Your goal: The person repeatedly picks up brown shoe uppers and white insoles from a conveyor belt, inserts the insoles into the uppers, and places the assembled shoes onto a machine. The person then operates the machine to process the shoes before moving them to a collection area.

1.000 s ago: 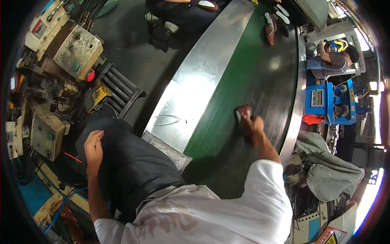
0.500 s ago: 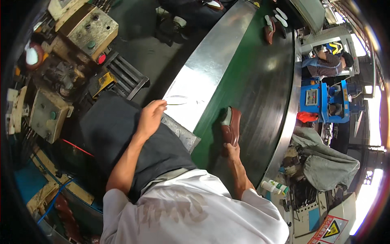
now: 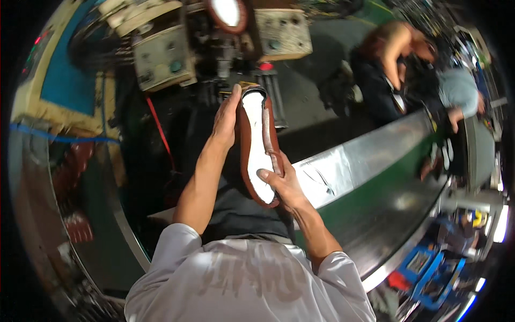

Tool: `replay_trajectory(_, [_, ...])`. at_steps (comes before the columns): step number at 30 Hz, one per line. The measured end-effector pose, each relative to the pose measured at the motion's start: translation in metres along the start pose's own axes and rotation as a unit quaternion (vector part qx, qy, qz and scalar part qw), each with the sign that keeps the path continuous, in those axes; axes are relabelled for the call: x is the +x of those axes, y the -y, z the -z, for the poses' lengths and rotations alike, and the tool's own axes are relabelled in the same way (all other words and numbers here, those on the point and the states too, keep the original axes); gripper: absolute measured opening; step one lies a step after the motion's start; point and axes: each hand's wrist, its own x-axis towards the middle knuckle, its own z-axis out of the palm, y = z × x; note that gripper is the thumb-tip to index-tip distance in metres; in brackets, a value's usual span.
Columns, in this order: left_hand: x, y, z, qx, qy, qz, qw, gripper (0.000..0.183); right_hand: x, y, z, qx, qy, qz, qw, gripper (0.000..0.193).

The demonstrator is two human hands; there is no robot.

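Observation:
A brown leather shoe with a white underside faces me, tilted up in front of my lap. My right hand grips its near end, thumb pressed on the white underside and fingers round the right edge. My left hand lies along the left side of the far end, its thumb pointing up and its other fingers largely hidden behind the shoe. Beyond it, a second brown shoe, white side showing, sits on a machine between two control boxes.
To my right runs a green conveyor belt with a shiny metal edge strip; shoes lie far along it. Two people work at the far right. A blue machine stands beyond the belt. A red cord hangs at left.
My view has turned left, toward the machine. The brown shoe has come off the belt in my right hand and now shows its white underside. My left hand has joined it.

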Motion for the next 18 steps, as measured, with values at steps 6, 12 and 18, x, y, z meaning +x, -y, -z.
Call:
replay_trajectory(6, [-0.045, -0.066, 0.062, 0.363, 0.005, -0.324, 0.873, 0.034, 0.057, 0.022, -0.013, -0.342, 0.071, 0.128, 0.928, 0.114])
replay_trajectory(12, [-0.117, -0.095, 0.058, 0.217, 0.154, -0.16, 0.951, 0.082, 0.091, -0.021, -0.014, -0.405, 0.034, 0.236, 0.883, 0.116])
replay_trajectory(18, [-0.12, -0.068, 0.064, 0.421, 0.06, -0.129, 0.896, 0.081, 0.092, -0.056, -0.009, -0.449, 0.031, 0.358, 0.818, 0.116])
